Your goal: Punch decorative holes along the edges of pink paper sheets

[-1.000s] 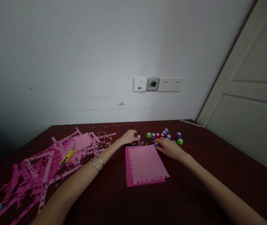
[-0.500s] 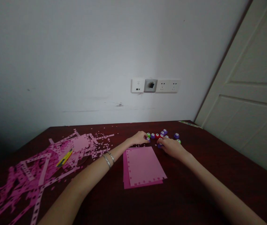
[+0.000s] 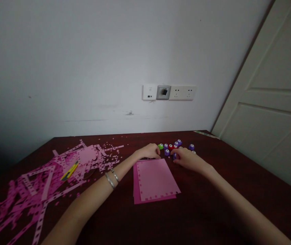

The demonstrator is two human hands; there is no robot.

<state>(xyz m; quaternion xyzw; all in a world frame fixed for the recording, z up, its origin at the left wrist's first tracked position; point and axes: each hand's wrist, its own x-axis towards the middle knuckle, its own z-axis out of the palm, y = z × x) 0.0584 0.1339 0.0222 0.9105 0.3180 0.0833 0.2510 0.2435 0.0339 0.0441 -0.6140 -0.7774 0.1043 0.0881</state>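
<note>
A stack of pink paper sheets (image 3: 154, 180) with punched edges lies on the dark red table (image 3: 212, 204). Behind it sits a cluster of small round paper punches: a green one (image 3: 160, 146), purple ones (image 3: 166, 152) and a red one (image 3: 170, 147). My left hand (image 3: 149, 151), with bracelets on the wrist, rests curled at the paper's far left corner, just beside the green punch. My right hand (image 3: 187, 159) lies over the cluster's near side, fingers bent around a purple punch (image 3: 174, 156).
A heap of pink paper strips and punched scraps (image 3: 45, 180) covers the table's left side, with a yellow utility knife (image 3: 69, 171) on it. Wall sockets (image 3: 169, 92) are on the wall behind. A white door (image 3: 275, 112) stands at the right.
My left hand moved right toward the punches, then drew back a little to the paper's corner. My right hand shifted up into the cluster. The view tilted slightly.
</note>
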